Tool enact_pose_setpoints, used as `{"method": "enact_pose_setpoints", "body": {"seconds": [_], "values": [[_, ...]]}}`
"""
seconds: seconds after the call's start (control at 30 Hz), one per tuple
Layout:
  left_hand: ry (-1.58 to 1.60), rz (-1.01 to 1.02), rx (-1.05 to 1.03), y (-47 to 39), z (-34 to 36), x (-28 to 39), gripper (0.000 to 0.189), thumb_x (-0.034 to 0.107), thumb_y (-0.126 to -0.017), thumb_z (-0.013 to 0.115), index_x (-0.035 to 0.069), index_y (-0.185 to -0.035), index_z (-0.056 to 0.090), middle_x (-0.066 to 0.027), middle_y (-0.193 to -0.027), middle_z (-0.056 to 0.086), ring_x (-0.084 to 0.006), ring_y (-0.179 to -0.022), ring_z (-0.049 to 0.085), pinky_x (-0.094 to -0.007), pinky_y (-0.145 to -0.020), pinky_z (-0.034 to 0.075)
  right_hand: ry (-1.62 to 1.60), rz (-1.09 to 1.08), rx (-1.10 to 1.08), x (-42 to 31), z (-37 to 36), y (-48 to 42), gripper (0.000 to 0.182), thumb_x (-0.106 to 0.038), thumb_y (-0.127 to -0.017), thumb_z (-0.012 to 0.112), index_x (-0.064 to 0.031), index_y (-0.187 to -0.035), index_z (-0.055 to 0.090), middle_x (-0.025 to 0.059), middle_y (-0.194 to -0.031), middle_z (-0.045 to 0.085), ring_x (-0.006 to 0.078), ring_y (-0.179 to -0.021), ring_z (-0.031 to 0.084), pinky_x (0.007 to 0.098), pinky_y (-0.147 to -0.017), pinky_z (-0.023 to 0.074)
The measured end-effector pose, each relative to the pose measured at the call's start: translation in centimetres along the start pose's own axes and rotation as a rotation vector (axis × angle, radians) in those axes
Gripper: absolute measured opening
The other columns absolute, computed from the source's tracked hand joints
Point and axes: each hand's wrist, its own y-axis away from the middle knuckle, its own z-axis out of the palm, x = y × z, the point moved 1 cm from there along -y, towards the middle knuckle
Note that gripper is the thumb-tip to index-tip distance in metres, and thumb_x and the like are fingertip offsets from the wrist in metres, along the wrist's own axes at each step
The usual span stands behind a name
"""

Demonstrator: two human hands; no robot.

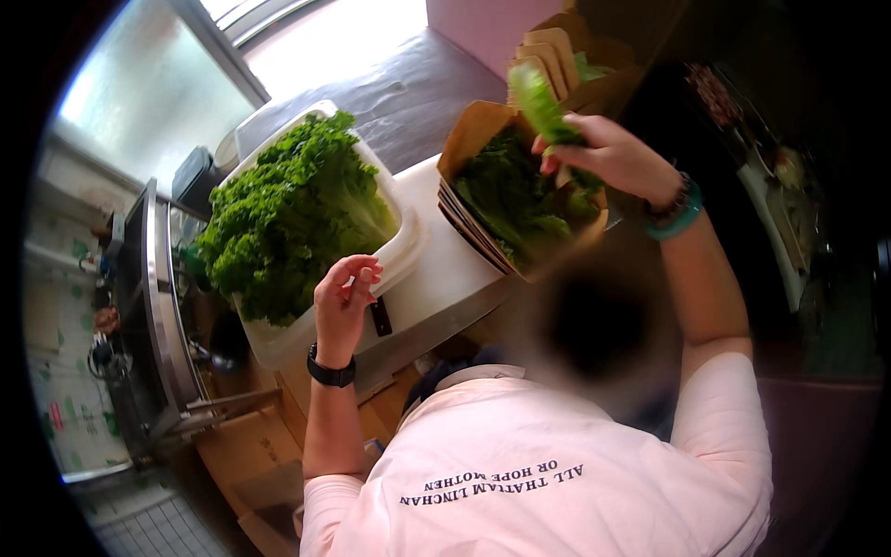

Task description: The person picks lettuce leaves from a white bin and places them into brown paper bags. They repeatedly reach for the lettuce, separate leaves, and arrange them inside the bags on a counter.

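Observation:
My right hand (592,150) grips a green lettuce leaf (539,101), blurred and tilted, above an opened brown paper bag (480,118). Dark green leaves (501,188) fill that bag, and several paper layers show along its left side. Loosely curled and holding nothing visible, my left hand (341,299) hovers by the near rim of a white plastic tub (397,254). Frilly leaf lettuce (292,209) is heaped in the tub. Just right of the left hand, a dark handle (381,317), apparently a knife's, lies on a white cutting board (445,244); its blade is hidden.
More brown paper bags (546,59), one with lettuce in it, stand behind at the right. A grey worktop (431,90) stretches back to a pink wall (473,28). Metal shelving (156,278) stands at left, with a cardboard box (254,445) below.

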Motion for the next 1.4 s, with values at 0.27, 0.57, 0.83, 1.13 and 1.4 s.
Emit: {"method": "enact_pose_setpoints", "body": {"seconds": [0.27, 0.57, 0.83, 1.13, 1.4], "values": [[0.036, -0.115, 0.338, 7.8, -4.8, -2.0, 0.017, 0.018, -0.090, 0.052, 0.005, -0.098, 0.059, 0.0002, -0.084, 0.062, -0.0042, -0.074, 0.055, -0.0174, -0.058, 0.044, -0.146, -0.164, 0.262, -8.8, 4.6, 3.8, 0.021, -0.010, -0.090, 0.047, 0.0045, -0.103, 0.055, 0.0068, -0.080, 0.058, 0.0105, -0.069, 0.054, 0.0238, -0.063, 0.0446], [-0.152, -0.242, 0.873, 24.1, -10.1, -8.3, 0.014, 0.012, -0.089, 0.050, 0.001, -0.092, 0.059, -0.0016, -0.077, 0.061, -0.0076, -0.070, 0.057, -0.0201, -0.058, 0.045, 0.348, -0.375, 0.197, -6.3, 20.4, -1.2, 0.024, -0.015, -0.092, 0.045, -0.0035, -0.109, 0.057, 0.0075, -0.085, 0.063, 0.0155, -0.071, 0.059, 0.0292, -0.066, 0.0445], [-0.652, -0.633, 1.339, 42.3, -17.8, -16.6, 0.014, 0.015, -0.081, 0.054, 0.004, -0.083, 0.061, -0.0163, -0.078, 0.061, -0.0322, -0.073, 0.059, -0.0369, -0.063, 0.048, 0.615, -0.561, 0.389, 0.1, 24.1, -13.1, 0.024, -0.012, -0.089, 0.048, -0.0019, -0.109, 0.055, 0.0173, -0.104, 0.058, 0.0341, -0.095, 0.055, 0.0389, -0.082, 0.0424], [-0.705, -1.310, 1.105, 64.4, -22.8, -31.3, 0.029, 0.019, -0.078, 0.059, 0.002, -0.102, 0.060, -0.0200, -0.101, 0.060, -0.0341, -0.096, 0.056, -0.0404, -0.082, 0.045, 0.540, -0.126, 0.038, 8.2, 24.9, -16.2, 0.023, -0.011, -0.084, 0.050, -0.0031, -0.102, 0.061, 0.0154, -0.095, 0.063, 0.0291, -0.086, 0.060, 0.0356, -0.077, 0.0458], [-0.599, -1.186, 0.851, 68.8, -24.9, -35.9, 0.029, 0.029, -0.081, 0.050, 0.003, -0.079, 0.062, -0.0198, -0.082, 0.060, -0.0364, -0.077, 0.059, -0.0439, -0.066, 0.045, 0.728, -0.025, 0.170, 6.5, 26.8, -15.0, 0.023, -0.019, -0.082, 0.048, -0.0063, -0.097, 0.060, 0.0143, -0.087, 0.062, 0.0288, -0.079, 0.059, 0.0356, -0.068, 0.0455]]}}
